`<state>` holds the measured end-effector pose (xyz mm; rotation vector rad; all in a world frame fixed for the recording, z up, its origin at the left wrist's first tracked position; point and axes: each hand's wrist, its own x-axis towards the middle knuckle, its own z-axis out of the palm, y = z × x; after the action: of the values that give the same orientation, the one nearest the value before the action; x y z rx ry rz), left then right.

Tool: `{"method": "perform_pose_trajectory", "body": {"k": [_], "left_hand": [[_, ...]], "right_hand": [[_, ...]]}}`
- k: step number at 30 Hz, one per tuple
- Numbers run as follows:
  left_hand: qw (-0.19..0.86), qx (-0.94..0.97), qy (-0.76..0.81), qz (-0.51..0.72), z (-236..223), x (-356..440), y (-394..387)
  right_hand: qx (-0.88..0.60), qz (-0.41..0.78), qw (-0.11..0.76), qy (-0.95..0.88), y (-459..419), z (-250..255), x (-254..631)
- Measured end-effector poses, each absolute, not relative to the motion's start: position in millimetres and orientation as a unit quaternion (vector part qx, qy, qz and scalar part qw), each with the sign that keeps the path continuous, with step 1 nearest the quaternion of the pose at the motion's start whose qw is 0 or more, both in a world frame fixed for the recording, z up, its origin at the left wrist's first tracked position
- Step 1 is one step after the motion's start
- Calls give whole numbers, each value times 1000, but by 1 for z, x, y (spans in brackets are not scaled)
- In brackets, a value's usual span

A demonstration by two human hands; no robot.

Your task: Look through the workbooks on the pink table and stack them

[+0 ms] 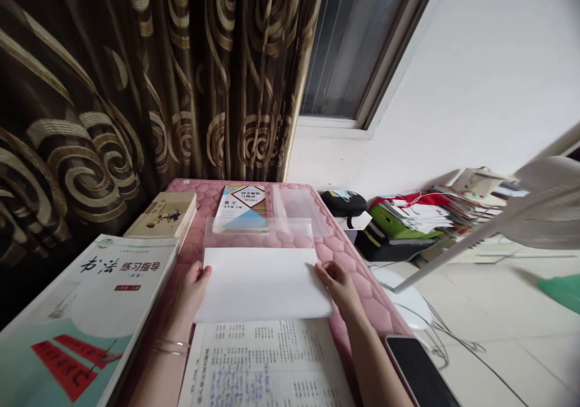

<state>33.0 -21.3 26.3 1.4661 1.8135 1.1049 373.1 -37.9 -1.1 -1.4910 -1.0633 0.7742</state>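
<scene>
A blank white sheet [263, 283], possibly the turned cover of a book, spans the middle of the pink padded table. My left hand [194, 280] grips its left edge, thumb on top and fingers beneath. On the right edge, my right hand [338, 283] pinches it the same way. Below the sheet lies an open printed page [267, 365] with blue handwriting. A clear plastic book cover [294, 232] sticks out past the sheet's far edge, partly hidden by it. Beyond it rests a math workbook [240, 211], its lower part under the plastic.
At left stand a stack of calligraphy books [136, 298] and a tan book stack [165, 214]. Another clear plastic cover [299, 205] lies at the back. A phone [419, 371] sits at the right edge, near a white lamp [448, 256]. A patterned curtain [181, 93] hangs behind.
</scene>
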Motion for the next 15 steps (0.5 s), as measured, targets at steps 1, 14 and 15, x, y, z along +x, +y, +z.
{"method": "perform_pose_trajectory", "body": {"k": [1,14,15], "left_hand": [[278,549,672,412,27,33,-21],[291,562,650,421,38,36,-27],[291,560,651,422,40,37,-28]], "right_hand": [[-628,330,545,-447,-38,-1,375],[-619,388,545,-412,-43,6,365],[-629,376,538,-417,-43,7,364]]}}
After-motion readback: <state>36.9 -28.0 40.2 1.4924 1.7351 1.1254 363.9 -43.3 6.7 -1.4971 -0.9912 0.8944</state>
